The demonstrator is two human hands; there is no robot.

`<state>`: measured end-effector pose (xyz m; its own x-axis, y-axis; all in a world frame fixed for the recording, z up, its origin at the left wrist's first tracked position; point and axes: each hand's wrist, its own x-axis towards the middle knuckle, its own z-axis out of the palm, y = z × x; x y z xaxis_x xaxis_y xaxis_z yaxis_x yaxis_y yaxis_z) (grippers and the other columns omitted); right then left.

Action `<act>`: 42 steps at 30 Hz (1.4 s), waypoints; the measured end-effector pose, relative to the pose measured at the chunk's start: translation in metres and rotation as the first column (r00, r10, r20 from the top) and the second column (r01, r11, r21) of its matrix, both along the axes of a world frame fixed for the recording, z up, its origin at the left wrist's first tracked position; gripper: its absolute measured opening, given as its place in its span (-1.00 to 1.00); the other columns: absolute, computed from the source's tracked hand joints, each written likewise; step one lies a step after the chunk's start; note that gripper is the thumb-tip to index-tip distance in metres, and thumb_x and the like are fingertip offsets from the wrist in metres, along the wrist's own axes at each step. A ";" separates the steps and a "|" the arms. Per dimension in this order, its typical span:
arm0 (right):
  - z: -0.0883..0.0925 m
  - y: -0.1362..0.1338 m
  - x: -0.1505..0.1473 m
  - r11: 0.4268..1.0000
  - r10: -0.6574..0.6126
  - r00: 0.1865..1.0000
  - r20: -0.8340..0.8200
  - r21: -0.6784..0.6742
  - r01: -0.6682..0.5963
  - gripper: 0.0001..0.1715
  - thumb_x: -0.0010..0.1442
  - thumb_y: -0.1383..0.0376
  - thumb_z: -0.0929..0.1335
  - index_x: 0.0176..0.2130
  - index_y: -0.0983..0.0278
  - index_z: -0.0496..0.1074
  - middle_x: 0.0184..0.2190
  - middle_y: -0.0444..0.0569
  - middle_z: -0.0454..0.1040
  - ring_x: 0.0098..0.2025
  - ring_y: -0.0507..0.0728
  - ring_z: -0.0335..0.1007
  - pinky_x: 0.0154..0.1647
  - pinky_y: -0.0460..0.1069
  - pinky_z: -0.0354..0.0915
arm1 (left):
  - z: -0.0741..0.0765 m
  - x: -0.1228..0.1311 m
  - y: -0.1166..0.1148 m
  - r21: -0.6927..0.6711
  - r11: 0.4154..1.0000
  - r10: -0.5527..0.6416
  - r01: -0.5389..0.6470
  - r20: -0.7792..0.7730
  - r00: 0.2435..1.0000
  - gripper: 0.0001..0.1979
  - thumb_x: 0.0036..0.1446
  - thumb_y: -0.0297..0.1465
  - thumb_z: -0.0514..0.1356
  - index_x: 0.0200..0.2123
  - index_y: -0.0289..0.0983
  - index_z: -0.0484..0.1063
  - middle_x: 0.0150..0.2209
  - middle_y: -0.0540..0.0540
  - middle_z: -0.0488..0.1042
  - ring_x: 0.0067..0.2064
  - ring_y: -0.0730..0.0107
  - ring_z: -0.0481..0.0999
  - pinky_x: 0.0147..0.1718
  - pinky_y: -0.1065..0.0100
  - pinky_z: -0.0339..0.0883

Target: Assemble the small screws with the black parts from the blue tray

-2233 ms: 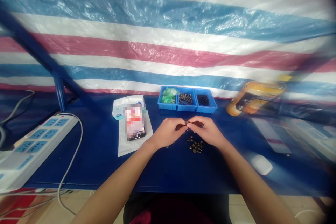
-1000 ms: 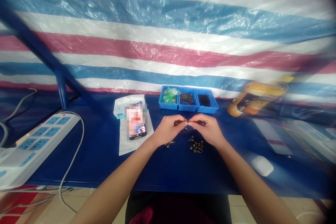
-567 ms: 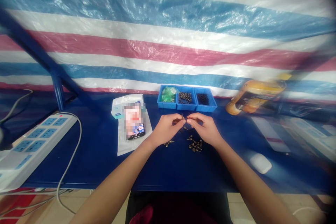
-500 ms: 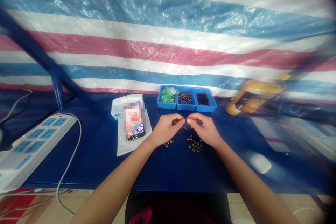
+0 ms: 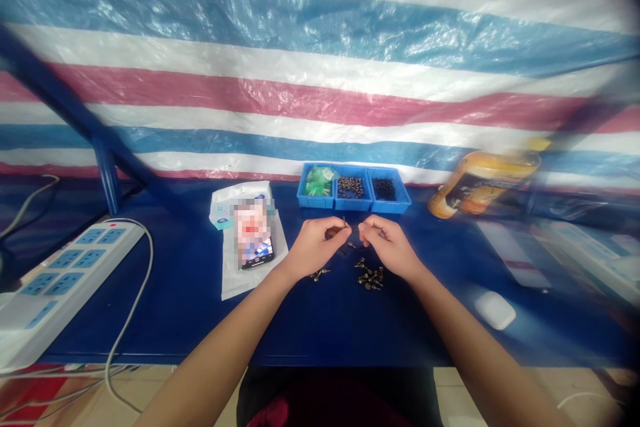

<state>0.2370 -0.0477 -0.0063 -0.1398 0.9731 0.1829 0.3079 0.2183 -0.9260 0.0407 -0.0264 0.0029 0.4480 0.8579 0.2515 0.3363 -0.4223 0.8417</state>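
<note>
A striped blue, white and red plastic tarpaulin (image 5: 320,73) hung behind a blue tabletop (image 5: 165,320). Toward the left of the tabletop lay a white power strip (image 5: 75,267) with blue sockets, its cord curving toward the front edge. On the right, somewhat blurred, an orange bottle (image 5: 480,183) lay on its side, and a white oval case (image 5: 495,310) sat nearer the front. Left of centre, a smartphone (image 5: 253,240) with a pixelated screen rested on a white packet (image 5: 253,287).

Beyond the hands stood a blue three-compartment tray (image 5: 353,207). It held green packets (image 5: 319,181) on the left, bronze screws (image 5: 350,187) in the middle and black screws (image 5: 384,189) on the right.

The left hand (image 5: 313,247) was nearly closed, its thumb and forefinger pinching a small screw (image 5: 344,221) that stuck up from the fingertips. The right hand (image 5: 387,247) was half curled, just apart from the left, and whether it held anything could not be told. A loose pile of screws (image 5: 369,273) lay on the tabletop just below the right hand, and a smaller group of screws (image 5: 319,274) lay just below the left.
</note>
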 end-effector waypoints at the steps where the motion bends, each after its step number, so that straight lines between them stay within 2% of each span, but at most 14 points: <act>1: 0.001 0.001 0.001 1.000 -0.005 1.000 -0.018 -0.013 0.005 -0.58 0.27 0.03 0.31 -0.49 0.23 0.34 -0.53 -0.13 0.39 -0.43 0.06 0.32 -0.35 -0.04 0.25 | 0.000 0.000 0.000 -0.002 1.000 0.003 -0.003 0.007 1.000 -0.78 0.26 -0.30 0.13 -0.32 -0.26 0.53 -0.38 0.02 0.52 -0.41 0.48 0.41 -0.39 0.45 0.25; 6: -0.002 0.012 0.010 0.989 -0.142 0.968 -0.208 -0.065 0.131 -0.59 0.20 0.07 0.37 -0.55 0.25 0.37 -0.57 -0.13 0.39 -0.49 0.04 0.29 -0.37 -0.03 0.25 | -0.002 -0.002 0.002 -0.008 0.998 0.060 -0.060 0.029 0.998 -0.76 0.26 -0.24 0.14 -0.30 -0.26 0.53 -0.38 -0.01 0.53 -0.37 0.43 0.45 -0.38 0.44 0.27; 10: -0.009 0.020 0.022 0.955 -0.296 0.856 -0.423 -0.110 0.275 -0.63 0.17 0.11 0.41 -0.54 0.26 0.39 -0.57 -0.13 0.37 -0.54 0.00 0.24 -0.44 -0.04 0.22 | -0.001 -0.002 0.002 0.007 0.997 0.076 -0.076 0.008 0.997 -0.74 0.26 -0.24 0.15 -0.35 -0.27 0.52 -0.40 0.00 0.52 -0.38 0.44 0.44 -0.38 0.45 0.26; 13: -0.011 0.023 0.026 0.933 -0.357 0.800 -0.483 -0.143 0.330 -0.66 0.14 0.11 0.42 -0.51 0.28 0.41 -0.56 -0.12 0.38 -0.55 -0.01 0.24 -0.48 -0.05 0.20 | 0.001 -0.001 0.001 0.011 0.997 0.070 -0.070 -0.001 0.998 -0.76 0.26 -0.26 0.14 -0.33 -0.26 0.53 -0.38 0.01 0.53 -0.36 0.44 0.45 -0.36 0.45 0.26; 15: -0.011 0.023 0.026 0.919 -0.390 0.779 -0.491 -0.164 0.358 -0.71 0.12 0.09 0.44 -0.37 0.28 0.46 -0.52 -0.13 0.42 -0.56 -0.02 0.26 -0.49 -0.06 0.21 | 0.001 -0.001 0.001 0.007 0.997 0.074 -0.074 -0.001 0.997 -0.77 0.26 -0.27 0.14 -0.31 -0.25 0.53 -0.37 0.01 0.54 -0.35 0.45 0.47 -0.35 0.46 0.27; 19: -0.007 0.020 0.023 0.901 -0.429 0.805 -0.410 -0.129 0.415 -0.54 0.13 0.01 0.43 -0.06 0.21 0.45 -0.39 -0.12 0.51 -0.56 -0.02 0.30 -0.47 -0.05 0.26 | 0.001 -0.001 0.002 0.014 0.997 0.080 -0.080 -0.009 0.997 -0.78 0.26 -0.28 0.14 -0.31 -0.26 0.53 -0.37 0.01 0.55 -0.36 0.45 0.47 -0.36 0.46 0.28; 21: -0.006 0.017 0.020 0.922 -0.381 0.867 -0.320 -0.063 0.382 -0.61 0.17 0.02 0.41 -0.12 0.23 0.49 -0.41 -0.12 0.50 -0.54 -0.02 0.30 -0.45 -0.04 0.28 | 0.000 -0.001 0.002 0.038 0.997 0.062 -0.061 -0.021 0.998 -0.78 0.27 -0.29 0.13 -0.32 -0.26 0.52 -0.36 0.01 0.55 -0.38 0.46 0.46 -0.36 0.46 0.27; 24: -0.006 0.011 0.014 0.979 -0.199 0.962 -0.186 -0.002 0.202 -0.68 0.20 0.07 0.40 -0.16 0.23 0.52 -0.42 -0.11 0.49 -0.49 0.02 0.34 -0.41 -0.03 0.30 | -0.001 -0.001 0.001 0.091 0.996 0.013 -0.006 -0.073 0.997 -0.79 0.29 -0.32 0.11 -0.31 -0.25 0.51 -0.37 0.02 0.54 -0.40 0.48 0.44 -0.36 0.44 0.25; 27: -0.005 0.004 0.007 0.999 -0.012 0.997 -0.077 0.034 0.015 -0.68 0.20 0.10 0.41 -0.11 0.21 0.52 -0.36 -0.08 0.52 -0.40 0.06 0.41 -0.34 -0.01 0.33 | -0.002 -0.001 0.001 0.148 0.987 -0.037 0.061 -0.159 0.987 -0.77 0.31 -0.31 0.09 -0.34 -0.24 0.48 -0.41 0.03 0.50 -0.41 0.47 0.42 -0.37 0.43 0.20; 29: -0.004 0.001 0.003 0.997 0.045 0.999 0.002 0.070 -0.045 -0.69 0.22 0.12 0.40 -0.09 0.21 0.53 -0.34 -0.07 0.54 -0.36 0.08 0.42 -0.31 0.00 0.33 | -0.002 -0.002 0.000 0.178 0.978 -0.066 0.107 -0.221 0.973 -0.73 0.33 -0.30 0.06 -0.38 -0.25 0.44 -0.44 0.03 0.46 -0.41 0.46 0.39 -0.39 0.42 0.18; 34: -0.005 0.001 0.003 0.987 0.062 0.993 0.105 0.139 -0.076 -0.77 0.25 0.13 0.37 -0.20 0.22 0.54 -0.33 -0.06 0.56 -0.33 0.11 0.46 -0.29 0.00 0.34 | 0.000 -0.004 -0.004 0.205 0.963 -0.106 0.174 -0.303 0.947 -0.77 0.37 -0.31 0.00 -0.29 -0.22 0.39 -0.33 0.00 0.49 -0.31 0.40 0.45 -0.33 0.41 0.21; 36: -0.005 0.002 0.004 0.983 0.053 0.994 0.099 0.167 -0.069 -0.76 0.25 0.14 0.37 -0.15 0.21 0.52 -0.33 -0.07 0.55 -0.33 0.11 0.47 -0.28 0.00 0.36 | 0.001 -0.005 -0.005 0.209 0.961 -0.106 0.180 -0.320 0.941 -0.77 0.38 -0.31 -0.02 -0.27 -0.21 0.38 -0.31 -0.01 0.49 -0.28 0.39 0.46 -0.30 0.40 0.23; 39: -0.003 0.000 0.004 0.972 0.052 0.992 0.115 0.222 -0.077 -0.74 0.27 0.17 0.36 -0.08 0.19 0.50 -0.30 -0.07 0.55 -0.33 0.09 0.47 -0.26 0.00 0.37 | 0.003 -0.005 -0.006 0.205 0.960 -0.117 0.191 -0.325 0.938 -0.72 0.41 -0.28 -0.07 -0.29 -0.21 0.35 -0.30 -0.01 0.48 -0.28 0.39 0.46 -0.27 0.39 0.25; 42: 0.000 -0.002 0.004 0.957 0.066 0.981 0.180 0.268 -0.114 -0.78 0.30 0.17 0.33 -0.18 0.21 0.52 -0.34 -0.06 0.54 -0.35 0.08 0.44 -0.28 -0.01 0.35 | 0.004 -0.006 -0.005 0.189 0.963 -0.131 0.194 -0.303 0.944 -0.65 0.42 -0.26 -0.12 -0.32 -0.22 0.35 -0.33 -0.02 0.48 -0.29 0.39 0.46 -0.26 0.38 0.27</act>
<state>0.2407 -0.0492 -0.0062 -0.2760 0.8701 0.4085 0.4203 0.4914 -0.7628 0.0347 -0.0316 0.0066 0.6566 0.7076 0.2613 0.4605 -0.6503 0.6042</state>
